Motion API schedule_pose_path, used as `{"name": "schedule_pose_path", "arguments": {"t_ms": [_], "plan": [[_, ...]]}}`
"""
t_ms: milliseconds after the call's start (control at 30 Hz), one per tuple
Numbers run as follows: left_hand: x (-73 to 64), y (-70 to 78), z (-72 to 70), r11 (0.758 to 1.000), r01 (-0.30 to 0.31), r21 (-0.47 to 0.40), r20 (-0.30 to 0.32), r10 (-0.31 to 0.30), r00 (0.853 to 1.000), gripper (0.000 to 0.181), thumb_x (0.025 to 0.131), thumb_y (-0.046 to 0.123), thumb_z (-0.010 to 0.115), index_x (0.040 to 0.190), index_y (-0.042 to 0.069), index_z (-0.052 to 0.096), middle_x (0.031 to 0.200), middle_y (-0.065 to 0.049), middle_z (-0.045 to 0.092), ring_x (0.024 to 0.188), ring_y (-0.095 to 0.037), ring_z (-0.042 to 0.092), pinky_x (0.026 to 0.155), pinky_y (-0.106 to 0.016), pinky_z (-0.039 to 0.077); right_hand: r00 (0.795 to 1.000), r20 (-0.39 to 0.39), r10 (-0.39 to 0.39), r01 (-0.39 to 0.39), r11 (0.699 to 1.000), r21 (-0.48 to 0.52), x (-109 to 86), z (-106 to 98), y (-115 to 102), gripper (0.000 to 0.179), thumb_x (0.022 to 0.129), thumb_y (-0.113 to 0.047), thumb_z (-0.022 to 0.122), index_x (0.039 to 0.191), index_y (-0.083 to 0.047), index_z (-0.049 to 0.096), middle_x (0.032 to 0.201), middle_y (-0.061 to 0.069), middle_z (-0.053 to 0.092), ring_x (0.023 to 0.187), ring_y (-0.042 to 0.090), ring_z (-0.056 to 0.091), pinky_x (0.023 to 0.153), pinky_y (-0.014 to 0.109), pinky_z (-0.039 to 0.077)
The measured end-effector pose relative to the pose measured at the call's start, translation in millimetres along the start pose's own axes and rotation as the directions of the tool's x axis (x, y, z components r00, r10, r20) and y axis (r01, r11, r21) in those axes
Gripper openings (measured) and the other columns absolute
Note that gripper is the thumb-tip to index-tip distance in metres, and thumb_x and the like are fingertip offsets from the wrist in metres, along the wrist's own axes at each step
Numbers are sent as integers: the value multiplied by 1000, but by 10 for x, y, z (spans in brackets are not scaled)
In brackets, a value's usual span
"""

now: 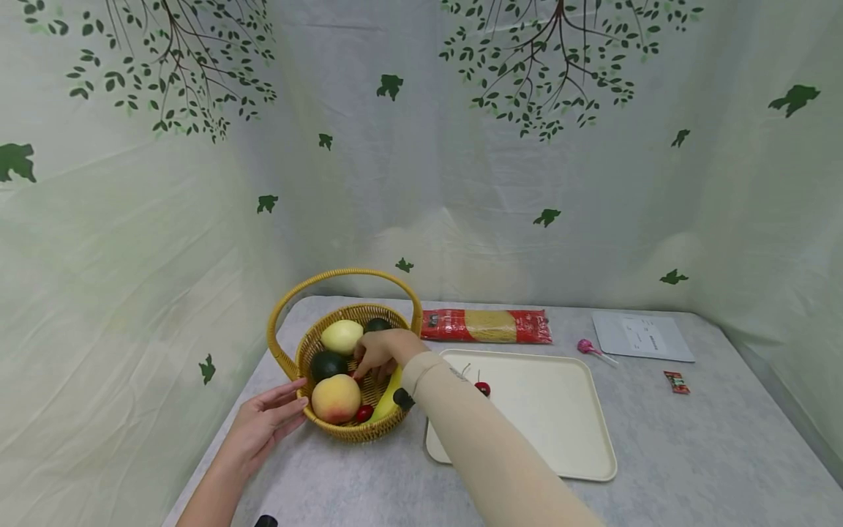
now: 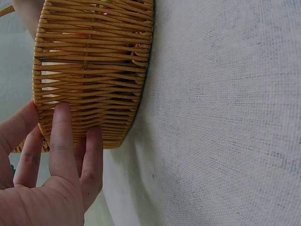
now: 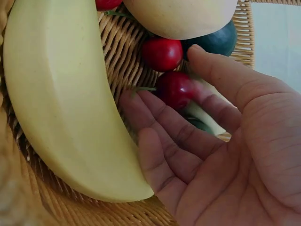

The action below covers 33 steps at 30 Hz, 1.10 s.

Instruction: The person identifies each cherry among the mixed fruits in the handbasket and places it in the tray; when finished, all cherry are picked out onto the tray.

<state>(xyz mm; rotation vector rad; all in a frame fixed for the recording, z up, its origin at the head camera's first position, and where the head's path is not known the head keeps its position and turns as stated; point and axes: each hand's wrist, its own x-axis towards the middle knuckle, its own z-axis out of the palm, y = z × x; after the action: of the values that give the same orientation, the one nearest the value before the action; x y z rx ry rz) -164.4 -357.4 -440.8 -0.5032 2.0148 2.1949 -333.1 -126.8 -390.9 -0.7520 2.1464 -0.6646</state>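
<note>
A yellow woven basket with a tall handle stands on the left of the table. My left hand touches its left side, fingertips against the woven wall and rim. Inside the basket, my right hand reaches down with loosely bent fingers around a dark red cherry; the thumb stands apart from it. Another cherry lies just beyond. A banana is beside the fingers. Also in the basket are a peach, a pale yellow fruit and a dark green fruit.
Right of the basket lies a cream tray, partly under my right forearm, with a cherry on it. Behind it is a red pasta packet. Farther right are a lollipop, a grey flat case and a small red packet.
</note>
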Motion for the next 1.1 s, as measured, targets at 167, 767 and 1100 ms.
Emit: {"name": "schedule_pose_path", "arguments": {"t_ms": [167,767,1100], "plan": [[8,-10,0,1000,3,5,-3,-3,1000,40,100,6,77,137,22,75,123,4,63,105,-6,72,94,-27,64,998,-27,-53,51,997,-57,3,12,27,19,110,-29,64,117,-12,67,116,11,70,104,29,74,92,41,62],[15,-12,7,1000,13,24,0,-13,1000,44,99,8,78,141,19,72,126,4,62,106,-5,72,94,-27,64,990,-61,-124,116,987,-110,-45,9,118,22,114,-24,55,111,-6,66,107,10,65,97,30,74,85,35,63],[40,-11,0,999,12,30,-1,-12,1000,43,99,7,78,140,21,73,128,4,61,106,-4,71,95,-28,64,995,-63,-73,67,994,-83,-165,-47,142,40,105,-29,73,135,-3,71,119,8,77,107,26,78,99,32,62]]}}
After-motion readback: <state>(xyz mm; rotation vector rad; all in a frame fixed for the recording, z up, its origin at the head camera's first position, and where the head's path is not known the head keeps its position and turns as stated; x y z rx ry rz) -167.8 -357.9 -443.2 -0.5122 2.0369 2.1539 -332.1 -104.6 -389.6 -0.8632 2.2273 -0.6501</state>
